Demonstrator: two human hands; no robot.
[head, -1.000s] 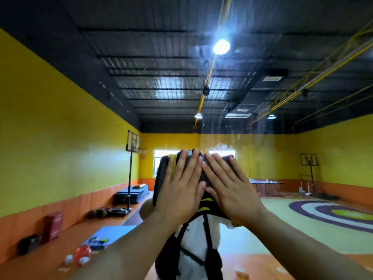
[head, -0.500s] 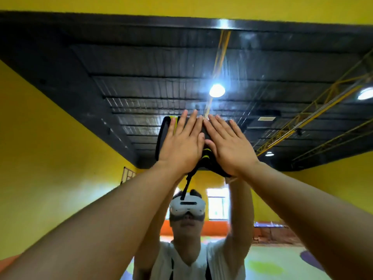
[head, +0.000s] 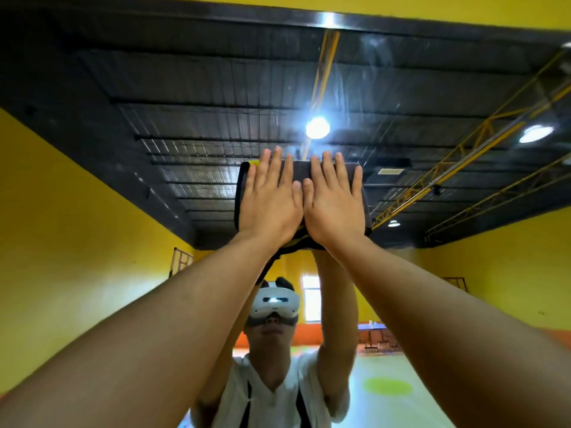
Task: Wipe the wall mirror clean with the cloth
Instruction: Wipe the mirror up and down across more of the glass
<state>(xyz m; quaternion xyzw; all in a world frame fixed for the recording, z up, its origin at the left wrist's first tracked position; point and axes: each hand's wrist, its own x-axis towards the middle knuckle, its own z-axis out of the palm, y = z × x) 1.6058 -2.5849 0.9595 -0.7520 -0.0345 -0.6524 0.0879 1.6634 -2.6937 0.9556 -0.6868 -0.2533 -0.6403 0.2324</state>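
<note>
"Wall mirror [head: 154,134]: where does my cloth [head: 302,172] sit on it?"
"High on the glass, below its top edge. Your left hand [head: 270,208] and right hand [head: 332,211] lie flat side by side, fingers straight, pressing it to the surface. Neither grips."
"What blocks the view?"
"Your forearms [head: 154,335] cover the lower glass. Reflected: headset [head: 273,302], ceiling lamp [head: 317,128]."

It was an indoor sports hall, with yellow walls [head: 77,242], a dark ribbed ceiling [head: 216,125], a basketball backboard [head: 181,262], a blue table-tennis table [head: 373,327] and a painted floor [head: 387,387]
</note>
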